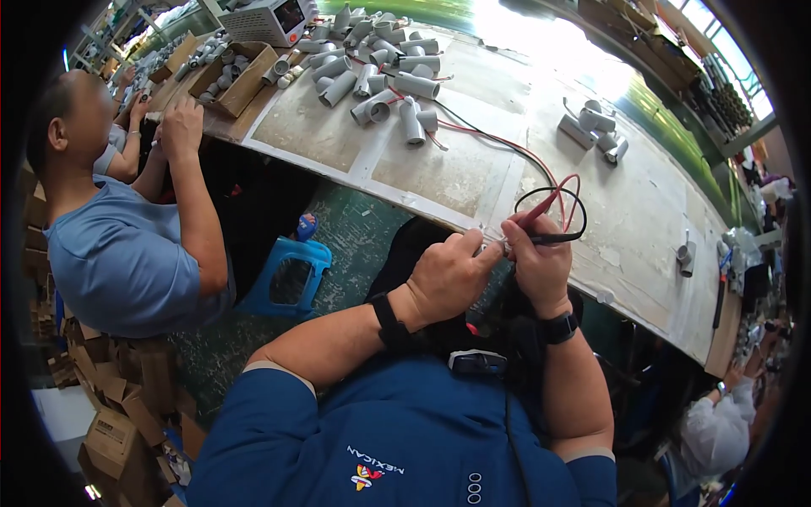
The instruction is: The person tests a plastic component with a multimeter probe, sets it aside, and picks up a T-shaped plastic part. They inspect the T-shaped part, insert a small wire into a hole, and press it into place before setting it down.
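Just over the table's front edge, my two hands meet. My left hand (448,275) is closed, its thumb and forefinger pinching a small whitish piece (494,243) that the fingers mostly cover. My right hand (541,269) is closed round a red test probe (534,216) and a black test probe (557,237), whose tips lie hidden near that piece. Red and black leads (515,145) loop above my right hand and run back across the table toward a heap of grey cylinders (384,63) with thin wires.
A white bench instrument (269,21) with a screen stands at the far left, near a cardboard box (235,84) of grey parts. Several grey cylinders (591,127) lie at the far right. A co-worker (135,245) sits at left by a blue stool (287,275); another person (718,427) is at lower right.
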`<move>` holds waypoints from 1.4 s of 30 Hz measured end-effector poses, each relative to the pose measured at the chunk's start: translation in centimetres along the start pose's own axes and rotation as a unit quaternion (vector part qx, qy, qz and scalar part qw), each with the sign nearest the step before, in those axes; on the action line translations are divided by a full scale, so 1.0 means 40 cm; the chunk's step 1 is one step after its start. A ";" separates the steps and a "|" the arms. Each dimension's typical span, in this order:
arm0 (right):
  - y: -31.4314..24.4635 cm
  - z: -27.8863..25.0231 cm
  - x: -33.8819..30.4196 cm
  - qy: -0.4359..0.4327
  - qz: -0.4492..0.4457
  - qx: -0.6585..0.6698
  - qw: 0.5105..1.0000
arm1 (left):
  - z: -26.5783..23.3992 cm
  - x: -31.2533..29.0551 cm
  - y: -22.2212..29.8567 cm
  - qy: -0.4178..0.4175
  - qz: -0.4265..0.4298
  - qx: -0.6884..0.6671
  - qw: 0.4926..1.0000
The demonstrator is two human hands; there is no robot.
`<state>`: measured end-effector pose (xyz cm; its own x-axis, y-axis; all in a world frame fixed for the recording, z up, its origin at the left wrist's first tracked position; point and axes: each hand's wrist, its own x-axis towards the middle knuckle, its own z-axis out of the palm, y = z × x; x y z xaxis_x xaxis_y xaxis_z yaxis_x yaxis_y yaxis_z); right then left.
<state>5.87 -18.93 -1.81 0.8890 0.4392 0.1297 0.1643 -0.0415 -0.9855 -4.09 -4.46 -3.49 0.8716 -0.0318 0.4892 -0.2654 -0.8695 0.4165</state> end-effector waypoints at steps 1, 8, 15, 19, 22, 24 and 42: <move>0.001 0.000 -0.001 -0.003 -0.007 -0.005 1.000 | 0.000 -0.001 0.000 -0.002 -0.002 -0.001 1.000; 0.000 0.000 -0.001 -0.004 0.000 0.001 1.000 | 0.000 -0.001 0.002 -0.001 -0.005 -0.002 1.000; 0.006 -0.014 0.001 -0.003 0.016 0.040 0.999 | -0.023 0.000 0.003 -0.009 -0.023 -0.022 0.999; 0.009 -0.056 -0.007 0.045 0.038 0.133 0.989 | -0.079 0.027 -0.034 0.075 -0.102 -0.183 0.975; 0.008 -0.107 -0.028 0.091 0.033 0.150 0.984 | -0.183 0.067 -0.175 0.231 -0.264 -0.132 0.927; 0.003 -0.123 -0.025 0.049 0.036 0.131 0.990 | -0.239 0.088 -0.344 0.307 -0.312 -0.082 0.895; 0.028 -0.276 -0.032 0.084 0.076 0.152 0.982 | 0.148 0.603 -0.078 -0.042 -0.116 0.015 0.992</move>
<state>9.61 -29.44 -1.86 0.9553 0.2940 -0.0301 -0.0883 0.1866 -0.9785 20.19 -5.44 2.46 0.9396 0.1300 0.3167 -0.0432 -0.8726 0.4864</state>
